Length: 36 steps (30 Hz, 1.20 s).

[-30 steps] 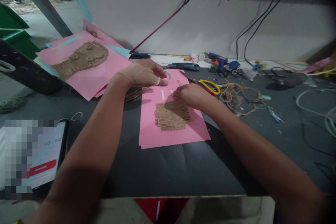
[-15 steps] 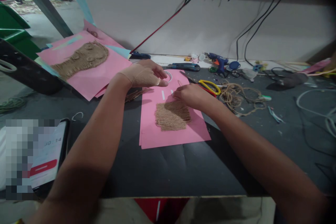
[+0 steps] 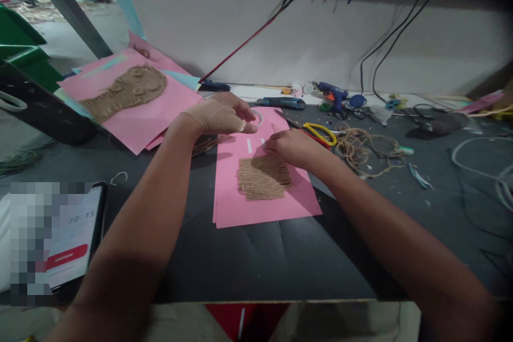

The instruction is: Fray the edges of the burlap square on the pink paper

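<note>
A pink sheet (image 3: 236, 211) lies on the dark table, with a patch of brown twine rows (image 3: 262, 179) on its lower half. Above the patch is a short white strip (image 3: 249, 146). My right hand (image 3: 290, 147) is closed over the sheet, its fingertips on a second white strip (image 3: 263, 142). Its far fingers are hidden. My left hand (image 3: 226, 113), with a tan wrap round palm and wrist, has thumb and fingers at a white ring like a roll of tape (image 3: 259, 117). Their exact contact is hard to see.
Yellow-handled scissors (image 3: 320, 132) and tangled twine (image 3: 360, 149) lie right of the sheet. Behind are a box cutter (image 3: 282, 102) and a blue glue gun (image 3: 335, 95). Pink sheets with twine work (image 3: 132, 91) lie left; a phone (image 3: 74, 240) rests near the front.
Both hands stay almost in place on the sheet. The phone's timer has gone from 30:14 to 30:15.
</note>
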Motion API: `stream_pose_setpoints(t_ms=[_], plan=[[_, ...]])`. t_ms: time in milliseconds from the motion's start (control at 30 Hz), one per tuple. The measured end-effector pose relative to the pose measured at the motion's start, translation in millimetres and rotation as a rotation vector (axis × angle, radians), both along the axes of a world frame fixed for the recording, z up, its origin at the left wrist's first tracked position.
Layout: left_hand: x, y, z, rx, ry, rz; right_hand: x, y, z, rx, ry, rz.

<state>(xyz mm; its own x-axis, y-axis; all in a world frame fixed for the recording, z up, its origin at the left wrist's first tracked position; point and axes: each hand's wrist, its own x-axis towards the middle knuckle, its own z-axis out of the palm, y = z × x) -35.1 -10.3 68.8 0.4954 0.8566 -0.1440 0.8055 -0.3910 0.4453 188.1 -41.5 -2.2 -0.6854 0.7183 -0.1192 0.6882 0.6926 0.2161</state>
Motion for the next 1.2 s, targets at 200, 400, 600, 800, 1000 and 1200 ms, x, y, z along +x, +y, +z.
stream_pose_setpoints(t_ms=[200,400,600,800,1000,1200], plan=[[-1.3,1.7,-3.7,-0.014,-0.032,-0.009,-2.7,-2.6,4.8,-0.009,-0.035,-0.014],[-1.0,4.9,-5.6,-0.013,-0.021,-0.029,-2.1,-1.6,4.8,-0.023,0.009,-0.021],[-2.7,7.1,-6.8,-0.016,-0.005,-0.024,-0.1,-0.9,5.3,-0.058,0.046,-0.023],[-1.0,10.8,-18.6,0.020,0.015,-0.103,1.9,-0.2,-2.7,0.018,0.017,0.006],[9.8,14.6,-35.3,-0.018,0.078,-0.100,1.3,-1.1,0.6,0.004,0.010,0.000],[12.9,24.6,-56.5,0.000,0.089,-0.132,2.9,1.0,0.5,-0.033,0.033,-0.008]])
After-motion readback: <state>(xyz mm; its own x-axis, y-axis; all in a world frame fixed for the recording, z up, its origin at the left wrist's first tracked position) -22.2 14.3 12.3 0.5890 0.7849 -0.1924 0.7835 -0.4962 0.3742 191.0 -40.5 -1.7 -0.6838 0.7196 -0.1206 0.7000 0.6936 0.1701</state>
